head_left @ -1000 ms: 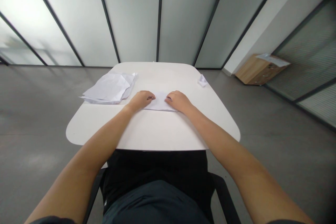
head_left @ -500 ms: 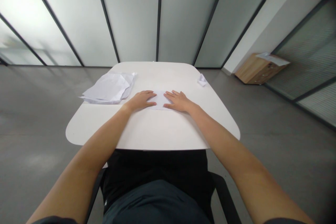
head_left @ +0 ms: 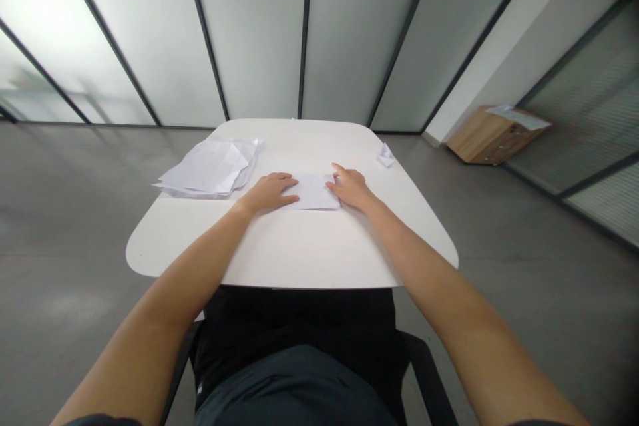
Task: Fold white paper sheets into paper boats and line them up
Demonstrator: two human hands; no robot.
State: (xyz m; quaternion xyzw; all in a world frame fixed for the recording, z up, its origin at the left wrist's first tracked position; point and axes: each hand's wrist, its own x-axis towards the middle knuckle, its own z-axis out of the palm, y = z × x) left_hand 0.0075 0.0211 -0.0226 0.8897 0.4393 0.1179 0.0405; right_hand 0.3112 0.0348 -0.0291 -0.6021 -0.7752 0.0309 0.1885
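Right hand [head_left: 351, 188] has slid out to the folded paper's [head_left: 313, 192] 3 o'clock edge (both hands open, gripping nothing), left hand [head_left: 269, 192] resting at its 9 o'clock on the bench [head_left: 294, 246].

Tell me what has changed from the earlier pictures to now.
The right hand has slid rightward to the edge of the white paper sheet, uncovering more of it. The left hand has uncurled and lies flat at the sheet's left edge. Nothing was picked up. The crumpled paper pile and small folded paper stayed put.
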